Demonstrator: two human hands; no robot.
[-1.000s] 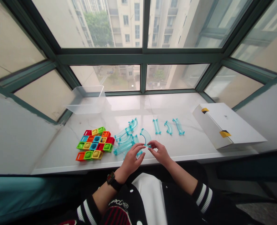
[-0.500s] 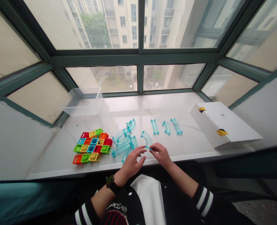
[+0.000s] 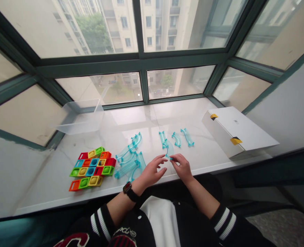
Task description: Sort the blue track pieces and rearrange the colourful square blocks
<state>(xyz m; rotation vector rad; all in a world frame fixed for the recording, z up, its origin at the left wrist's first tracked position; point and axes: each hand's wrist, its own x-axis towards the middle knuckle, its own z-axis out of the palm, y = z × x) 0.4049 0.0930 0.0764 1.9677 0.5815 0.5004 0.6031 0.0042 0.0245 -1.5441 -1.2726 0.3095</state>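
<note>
The clear track piece [image 3: 168,148] is partly behind the right hand [image 3: 182,167], its lower end hidden by the fingertips. Watch [image 3: 127,187] screen too dark to read. Jacket [image 3: 71,240] lettering cut off by bottom edge. Vehicles [image 3: 160,92] outside too small and blurred to tell.

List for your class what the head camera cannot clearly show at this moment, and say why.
Head view:
- One end of the clear curved track piece: hidden by the fingers of the right hand.
- Face of the wristwatch: too small and dark to read.
- Jacket chest lettering: cut off by the bottom edge.
- Small mark on the white box: too small to read.
</note>
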